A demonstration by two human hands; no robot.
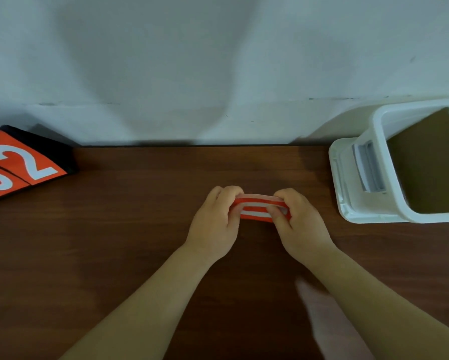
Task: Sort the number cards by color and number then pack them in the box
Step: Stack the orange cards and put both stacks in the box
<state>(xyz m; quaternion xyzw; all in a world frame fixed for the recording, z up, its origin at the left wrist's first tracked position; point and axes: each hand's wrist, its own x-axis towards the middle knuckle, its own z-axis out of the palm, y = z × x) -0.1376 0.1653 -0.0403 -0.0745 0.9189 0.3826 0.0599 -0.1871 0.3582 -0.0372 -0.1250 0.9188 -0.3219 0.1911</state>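
Note:
A stack of orange number cards [257, 207] with white markings is held edge-on just above the brown table [114, 242], near its middle. My left hand [215, 222] grips the stack's left end and my right hand [298, 222] grips its right end. The numbers on these cards cannot be read. A white plastic box [390, 193] stands at the right, with its brown inside showing and its lid underneath it.
A black scoreboard holder [23, 162] with orange cards showing a white 2 lies at the far left edge. A pale wall rises behind the table's back edge. A blurred pale shape [322, 315] lies on the table under my right forearm.

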